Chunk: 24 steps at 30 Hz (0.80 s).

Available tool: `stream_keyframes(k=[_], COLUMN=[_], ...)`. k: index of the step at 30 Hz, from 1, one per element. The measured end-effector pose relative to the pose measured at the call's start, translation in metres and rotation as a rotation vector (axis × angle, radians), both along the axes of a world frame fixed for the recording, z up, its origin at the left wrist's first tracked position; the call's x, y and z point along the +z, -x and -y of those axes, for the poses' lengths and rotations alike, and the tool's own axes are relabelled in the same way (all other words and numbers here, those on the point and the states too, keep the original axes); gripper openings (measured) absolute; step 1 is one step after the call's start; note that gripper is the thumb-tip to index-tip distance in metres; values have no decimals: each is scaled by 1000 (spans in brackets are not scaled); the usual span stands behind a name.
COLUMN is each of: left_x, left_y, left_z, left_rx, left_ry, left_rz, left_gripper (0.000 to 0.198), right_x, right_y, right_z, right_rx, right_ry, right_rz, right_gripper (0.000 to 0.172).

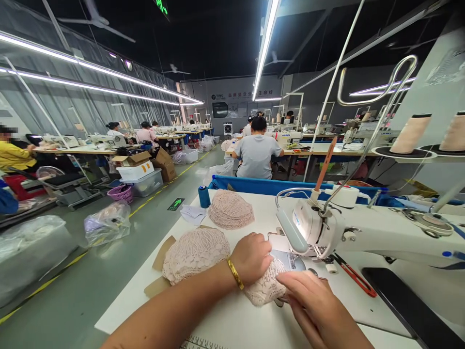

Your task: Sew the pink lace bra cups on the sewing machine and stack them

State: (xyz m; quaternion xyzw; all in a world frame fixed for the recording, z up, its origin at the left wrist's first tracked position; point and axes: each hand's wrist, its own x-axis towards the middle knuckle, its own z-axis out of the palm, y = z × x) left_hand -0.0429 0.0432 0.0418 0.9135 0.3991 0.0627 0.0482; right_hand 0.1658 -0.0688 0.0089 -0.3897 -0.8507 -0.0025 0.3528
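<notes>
Starting at the far left, there's a clear plastic bag (107, 220) of stuff on the floor by the aisle, then a purple basket (121, 193) and some cardboard boxes (135, 165) behind it. Further back a co-worker in a grey shirt (257, 152) sits facing away at another bench.

On the white table (254, 325), the back left edge has a blue thread spool (204, 196) standing upright, just beside a pile of pinkish lace (230, 208). A second lace pile (194, 252) sits nearer, on a bit of cardboard.

Right next to that is the left hand (250, 257), gold bangle (235, 274) on the wrist, fingers curled down tight over the lace piece (267, 286) and bunching it against the table. That piece lies between both hands, right in front of the sewing machine (363, 228), pretty much at the needle area.

The right hand (312, 300) comes in from the lower right, spread out nearly flat, fingertips touching the lace's near edge, nothing gripped as far as I can see.

Past the machine head, red-handled snips (354, 276) lie on the table, and up on the rack stand two pale thread cones (410, 133).
</notes>
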Motion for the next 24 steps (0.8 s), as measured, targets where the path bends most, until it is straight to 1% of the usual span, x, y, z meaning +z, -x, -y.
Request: stream_keyframes(k=[2,4,7,10,13,16,18,20,22,24], left_x=[-1,-4,-9,-13,-15,-14,-14,-14,-16,-17], left_y=[-2,-3,-3,-5,-10,-18,-23,-26,-27,-26], left_z=[-1,-3,-6,-6,-3,-3,-5,-7,-7,-5], left_rx=[-47,-79,-77,-55,-38,-40,-66,-84,-68,-25], left_ry=[17,53,90,110,132,179,248,329,408,475], left_rz=[-5,-12,-7,10,54,150,226,303,381,456], left_gripper=[18,24,25,20,14,14,14,22,25,22], right_x=[-7,-16,-25,-25,-22,-20,-18,-16,-18,-24], right_y=[5,5,-4,-18,-25,-26,-28,-31,-35,-38], right_z=[-19,-29,-32,-29,-30,-31,-32,-32,-33,-34], right_rx=[1,-11,-12,27,61,79,88,98,82,37], right_ry=[38,67,91,115,124,142,168,198,212,201], right_rz=[106,164,212,244,200,107,54,13,-19,-53], right_gripper=[44,39,29,27,27,27,27,25,26,28])
